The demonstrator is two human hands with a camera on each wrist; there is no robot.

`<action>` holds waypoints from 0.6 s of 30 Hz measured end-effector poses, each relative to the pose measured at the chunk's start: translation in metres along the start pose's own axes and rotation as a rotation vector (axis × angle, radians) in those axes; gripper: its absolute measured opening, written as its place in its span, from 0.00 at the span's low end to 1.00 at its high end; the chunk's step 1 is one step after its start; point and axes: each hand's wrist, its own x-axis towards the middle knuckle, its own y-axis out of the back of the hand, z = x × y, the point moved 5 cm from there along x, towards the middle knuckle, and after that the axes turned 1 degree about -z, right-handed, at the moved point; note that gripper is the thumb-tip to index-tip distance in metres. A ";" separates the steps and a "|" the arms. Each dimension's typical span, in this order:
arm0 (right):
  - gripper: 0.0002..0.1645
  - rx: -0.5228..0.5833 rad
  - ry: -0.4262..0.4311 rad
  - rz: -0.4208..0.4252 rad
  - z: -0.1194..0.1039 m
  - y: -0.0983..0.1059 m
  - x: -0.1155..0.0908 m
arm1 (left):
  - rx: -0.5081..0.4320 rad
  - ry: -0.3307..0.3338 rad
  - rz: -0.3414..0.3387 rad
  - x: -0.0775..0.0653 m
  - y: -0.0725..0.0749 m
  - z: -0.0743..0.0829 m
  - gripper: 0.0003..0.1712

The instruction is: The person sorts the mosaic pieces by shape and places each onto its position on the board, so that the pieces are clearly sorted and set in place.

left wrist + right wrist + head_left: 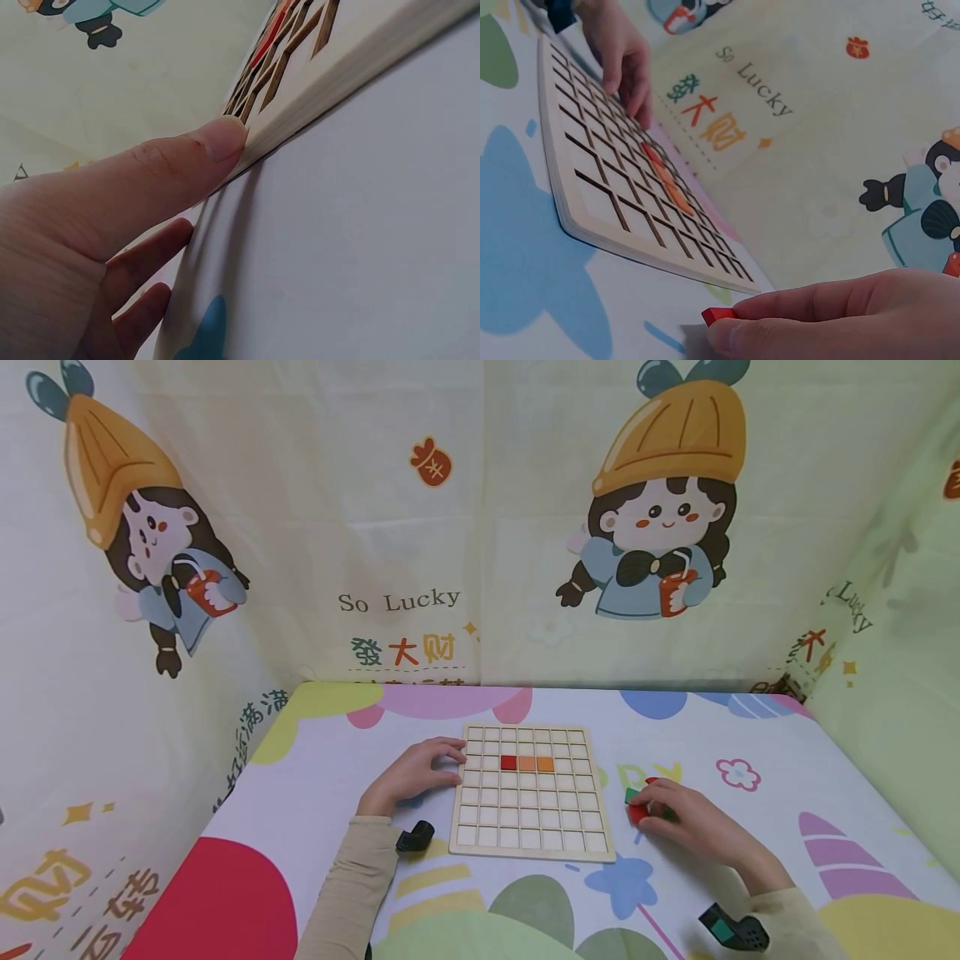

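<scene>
A wooden grid board (459,852) lies flat on the table, with a red square tile (508,763) and two orange tiles (536,764) side by side in one row. My left hand (412,770) rests against the board's left edge; in the left wrist view its thumb (214,142) touches the side of the frame, fingers relaxed. To the right of the board, my right hand (697,822) pinches a red tile (718,315) between thumb and forefinger. Beside those fingers a green tile (631,796) and another red piece (651,780) show, partly hidden by the hand.
A patterned cloth (352,735) covers the table. Black wrist devices (416,837) are worn at both sleeves. Printed curtains (525,527) hang behind and at both sides of the table.
</scene>
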 end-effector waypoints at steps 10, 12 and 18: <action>0.12 0.025 0.060 0.046 -0.001 -0.001 0.000 | -0.003 0.017 0.000 0.001 0.000 -0.002 0.16; 0.12 0.028 0.058 0.050 -0.001 -0.001 0.000 | 0.000 0.026 -0.001 0.001 -0.001 -0.003 0.16; 0.12 0.068 -0.002 0.080 -0.002 0.001 0.001 | 0.003 0.024 0.000 0.000 0.000 -0.001 0.16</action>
